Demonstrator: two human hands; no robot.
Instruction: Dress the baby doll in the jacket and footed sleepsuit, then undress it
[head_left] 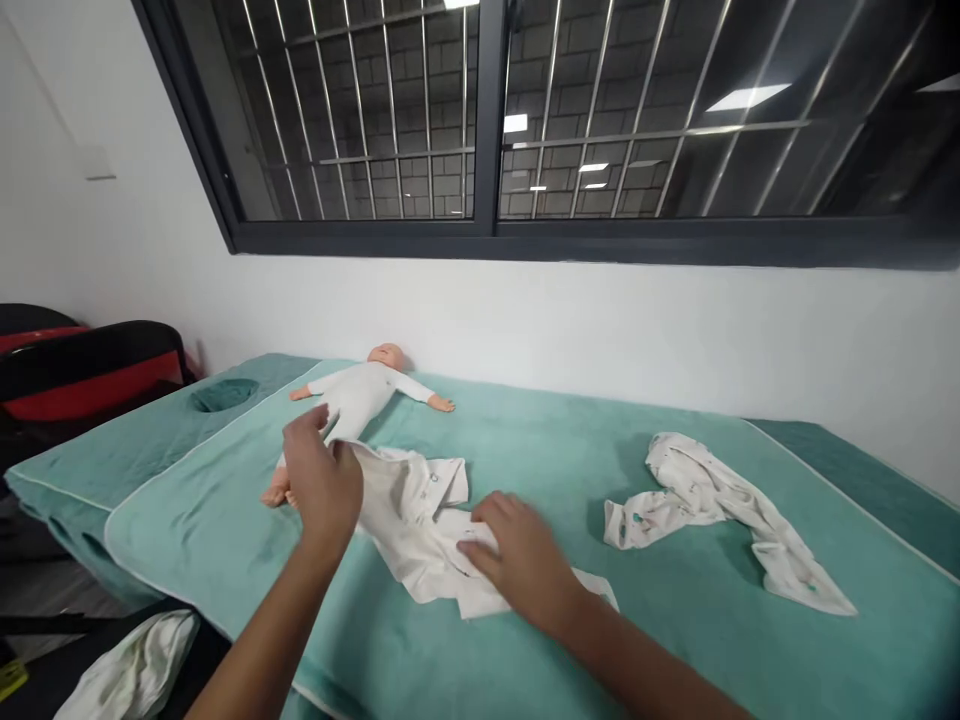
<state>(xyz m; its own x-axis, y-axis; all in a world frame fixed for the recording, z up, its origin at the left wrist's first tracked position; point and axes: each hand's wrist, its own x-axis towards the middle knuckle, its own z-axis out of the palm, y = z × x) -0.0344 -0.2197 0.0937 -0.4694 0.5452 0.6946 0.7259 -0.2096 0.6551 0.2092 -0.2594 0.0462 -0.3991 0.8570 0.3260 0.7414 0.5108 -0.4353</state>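
Observation:
A white baby garment [409,510] with small prints lies spread and wrinkled in the middle of the green-covered bed. My left hand [322,475] is closed on its far left edge, lifting that part slightly. Over its right side, my right hand [521,560] has thumb and fingers bent around a bit of the cloth. Just beyond my left hand, a baby doll [360,395] in a white bodysuit lies on its back, arms spread; its lower legs are partly hidden behind my hand.
A second printed white garment [694,490] lies crumpled on the right of the green cover [540,430]. The bed has a round hole [223,394] at the left. Red and black chairs [97,375] stand there. More cloth [131,670] hangs at lower left. A barred window [487,120] is above.

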